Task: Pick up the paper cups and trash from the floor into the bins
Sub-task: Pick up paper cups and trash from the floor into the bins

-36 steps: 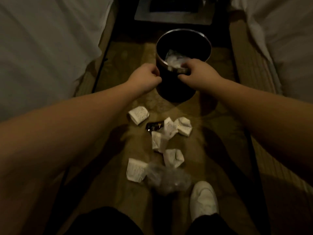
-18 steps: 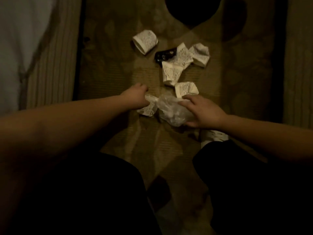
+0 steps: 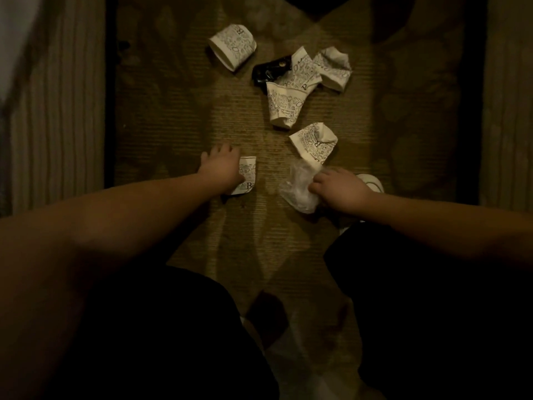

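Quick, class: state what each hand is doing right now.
Left hand: grips a crushed paper cup.
Right hand: grips the clear plastic wrap.

Bare carpet left of crumpled cups

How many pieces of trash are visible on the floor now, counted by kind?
Paper cups: 6, at, and one gripped by the left hand at.
Clear plastic bag: 1, held by the right hand.
Black wrapper: 1.
Total: 8
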